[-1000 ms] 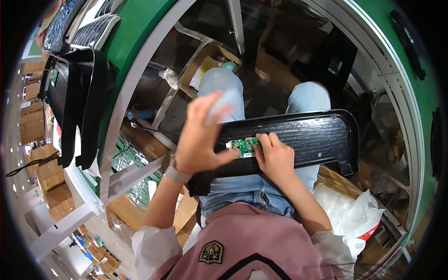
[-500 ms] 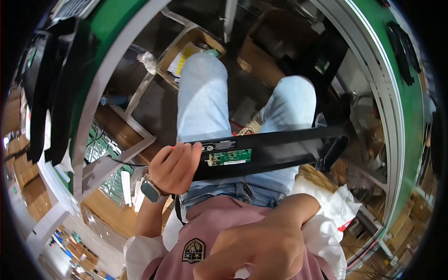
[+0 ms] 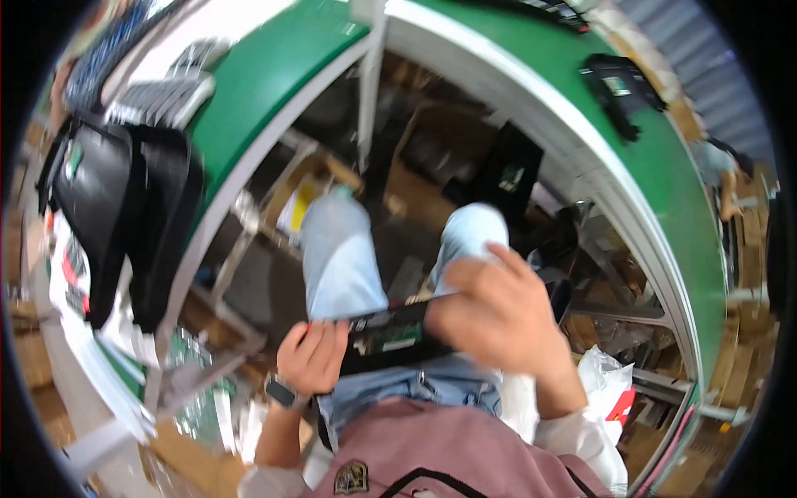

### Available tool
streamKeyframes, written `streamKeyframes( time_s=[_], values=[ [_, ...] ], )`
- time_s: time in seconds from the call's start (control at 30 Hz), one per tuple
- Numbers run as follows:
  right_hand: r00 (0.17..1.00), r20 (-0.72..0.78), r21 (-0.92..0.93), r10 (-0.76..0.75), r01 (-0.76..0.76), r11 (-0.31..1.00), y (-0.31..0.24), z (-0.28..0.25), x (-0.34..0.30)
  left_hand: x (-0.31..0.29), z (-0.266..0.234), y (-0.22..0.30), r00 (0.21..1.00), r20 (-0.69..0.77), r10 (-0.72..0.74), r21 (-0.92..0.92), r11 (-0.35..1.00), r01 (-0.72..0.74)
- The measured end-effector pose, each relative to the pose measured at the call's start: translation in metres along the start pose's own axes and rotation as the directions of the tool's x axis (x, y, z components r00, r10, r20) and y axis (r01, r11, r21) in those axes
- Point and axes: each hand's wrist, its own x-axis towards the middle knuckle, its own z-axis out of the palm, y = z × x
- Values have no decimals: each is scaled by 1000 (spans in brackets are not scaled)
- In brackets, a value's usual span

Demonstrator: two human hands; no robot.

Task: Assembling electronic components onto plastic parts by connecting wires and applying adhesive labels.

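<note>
A long black plastic housing [image 3: 359, 358] lies across my lap, over my light blue jeans. Set into it is a small green circuit board [image 3: 388, 341]. My left hand [image 3: 312, 358] is closed on the housing's left end, its fingers over the upper edge. Smeared by motion, my right hand [image 3: 502, 319] is over the right part of the housing and hides much of it. Whether that hand touches the housing or holds anything cannot be made out.
Black plastic housings [image 3: 100, 191] lean at the left by a green tabletop [image 3: 270, 75]. At the far right, another black part [image 3: 618, 87] lies on green tabletop, and a person's arm [image 3: 730, 195] shows. A cardboard box [image 3: 407, 178] stands below; a plastic bag [image 3: 604, 378] hangs beside me.
My right hand has moved from near my chest up and forward over the housing's right part. The view has shifted, showing more tabletop. My left hand keeps its hold.
</note>
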Motion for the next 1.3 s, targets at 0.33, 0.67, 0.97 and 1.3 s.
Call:
streamKeyframes(
  time_s=[0.33, 0.67, 0.97, 1.3],
  values=[
    [777, 123, 192, 618, -630, 753, 53, -44, -206, 27, -2, -13, 999, -51, -9, -213, 977, -2],
    [-93, -471, 545, 877, -812, 207, 27, -203, -375, 163, -119, 41, 854, -509, -103, -667, 674, -316],
    [-552, -542, 773, 634, -624, 118, 268, -281, -465, 219, -148, 51, 851, -469, 237, -744, 413, -525],
    [657, -720, -650, 224, -751, 115, 307, -218, -252, 248, -94, 90, 892, -433, -131, -899, -14, -438]
  ],
)
